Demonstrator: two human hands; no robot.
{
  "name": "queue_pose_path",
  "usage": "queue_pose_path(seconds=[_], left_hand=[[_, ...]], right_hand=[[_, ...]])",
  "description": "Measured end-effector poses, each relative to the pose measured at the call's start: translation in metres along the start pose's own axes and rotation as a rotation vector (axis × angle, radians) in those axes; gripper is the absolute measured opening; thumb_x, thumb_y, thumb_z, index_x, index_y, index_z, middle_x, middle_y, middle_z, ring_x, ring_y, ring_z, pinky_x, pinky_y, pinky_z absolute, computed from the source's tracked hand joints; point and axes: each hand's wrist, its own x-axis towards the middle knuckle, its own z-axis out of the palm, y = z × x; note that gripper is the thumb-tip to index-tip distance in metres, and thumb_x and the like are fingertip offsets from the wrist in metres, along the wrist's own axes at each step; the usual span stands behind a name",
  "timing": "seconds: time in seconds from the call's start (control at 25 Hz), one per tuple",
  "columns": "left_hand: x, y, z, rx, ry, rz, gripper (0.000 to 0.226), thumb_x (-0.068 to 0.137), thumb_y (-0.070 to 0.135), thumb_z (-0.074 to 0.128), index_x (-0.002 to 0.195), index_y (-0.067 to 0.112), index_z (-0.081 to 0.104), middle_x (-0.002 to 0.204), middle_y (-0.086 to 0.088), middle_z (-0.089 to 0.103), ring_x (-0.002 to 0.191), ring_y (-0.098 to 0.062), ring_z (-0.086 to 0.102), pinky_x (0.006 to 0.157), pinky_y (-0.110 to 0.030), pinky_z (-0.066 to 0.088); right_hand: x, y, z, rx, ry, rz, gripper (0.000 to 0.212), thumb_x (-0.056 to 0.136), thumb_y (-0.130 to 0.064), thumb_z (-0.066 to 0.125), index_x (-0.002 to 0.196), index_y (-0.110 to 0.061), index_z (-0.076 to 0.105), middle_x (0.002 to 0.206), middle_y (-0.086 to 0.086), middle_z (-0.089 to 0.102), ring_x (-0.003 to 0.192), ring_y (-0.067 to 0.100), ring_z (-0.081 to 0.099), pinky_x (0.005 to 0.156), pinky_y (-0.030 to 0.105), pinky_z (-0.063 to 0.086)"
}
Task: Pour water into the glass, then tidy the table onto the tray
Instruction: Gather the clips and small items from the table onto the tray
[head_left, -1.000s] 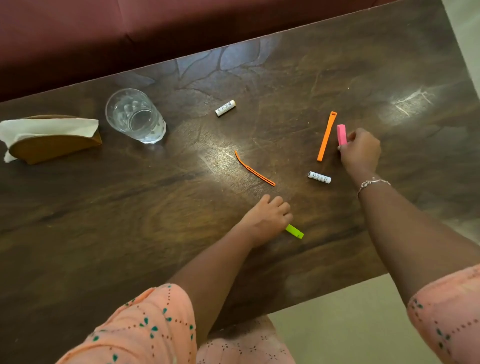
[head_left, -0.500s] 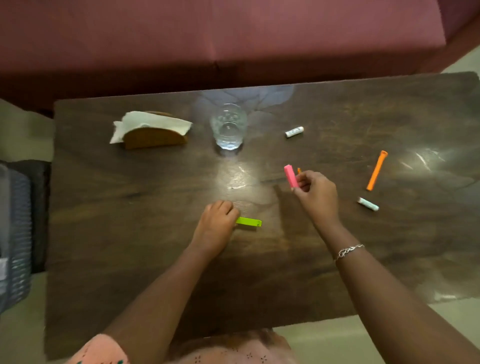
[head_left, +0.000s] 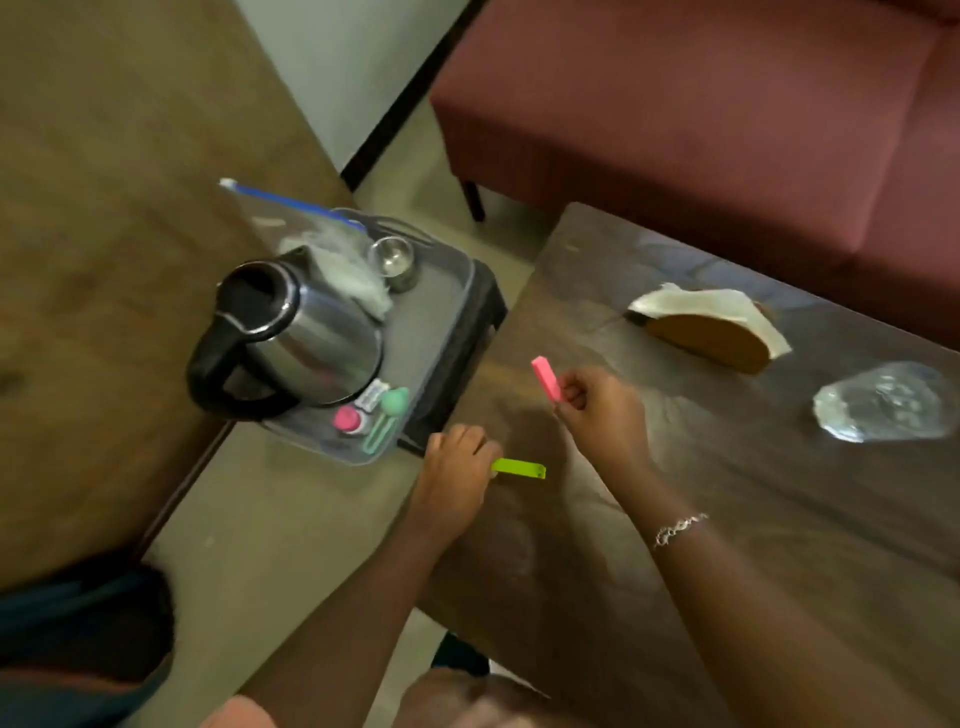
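My left hand (head_left: 457, 475) grips a lime green strip (head_left: 519, 467) over the left edge of the dark wooden table (head_left: 727, 519). My right hand (head_left: 597, 410) pinches a pink stick (head_left: 546, 378) a little above the table. To the left, on a low black stool, sits a clear tray (head_left: 441, 312). It carries a steel kettle (head_left: 296, 332), a small steel cup (head_left: 393, 260), a plastic bag and small pink and green items (head_left: 374, 415). The glass of water (head_left: 883, 402) stands at the table's right side, blurred.
A wooden napkin holder with white tissue (head_left: 711, 327) stands on the table behind my right hand. A maroon sofa (head_left: 727, 104) lies beyond the table. Another brown wooden surface (head_left: 93, 260) fills the left. Bare floor runs between the tray and me.
The view has swung left, bringing the tray and kettle into sight. Both hands have carried the green strip and pink stick toward the table's left edge, near the tray.
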Motion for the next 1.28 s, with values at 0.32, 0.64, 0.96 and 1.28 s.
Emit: queue_pose_path(seconds=[0.32,0.64,0.96,1.28], left_hand=[[-0.042,-0.101,-0.018,-0.087,0.114,-0.199,0.014,0.066,0.014,0.072,0.079,0.013,0.067,0.074,-0.008,0.064,0.071,-0.029,0.063,0.058,-0.035,0.05],[-0.04,-0.134,-0.011,-0.154,0.143,-0.227,0.018,0.065,0.018,0.077,0.078,0.018,0.066,0.079,-0.001,0.066,0.077,-0.024,0.064,0.065,-0.028,0.051],[-0.036,-0.148,-0.007,-0.144,0.185,-0.209,0.018,0.066,0.022,0.078,0.08,0.019,0.067,0.079,0.001,0.066,0.083,-0.021,0.065,0.065,-0.027,0.05],[-0.028,-0.145,-0.004,-0.245,0.182,-0.307,0.02,0.068,0.01,0.075,0.087,0.013,0.067,0.085,-0.006,0.066,0.086,-0.027,0.063,0.069,-0.034,0.05]], right_hand=[[0.076,-0.121,0.114,-0.361,-0.258,-0.339,0.015,0.084,-0.011,0.054,0.096,-0.004,0.062,0.1,0.017,0.063,0.092,0.039,0.06,0.077,0.04,0.048],[0.112,-0.122,0.182,-0.72,-0.37,-0.332,0.028,0.094,-0.03,0.046,0.098,-0.005,0.06,0.105,0.017,0.065,0.099,0.035,0.061,0.091,0.041,0.036],[0.119,-0.112,0.209,-0.771,-0.412,-0.243,0.019,0.09,-0.024,0.054,0.097,-0.006,0.059,0.103,0.016,0.066,0.097,0.035,0.062,0.095,0.041,0.034],[0.131,-0.118,0.186,-0.226,-0.374,-0.125,0.015,0.08,-0.006,0.064,0.095,-0.001,0.065,0.1,0.019,0.066,0.095,0.033,0.062,0.084,0.038,0.047]])
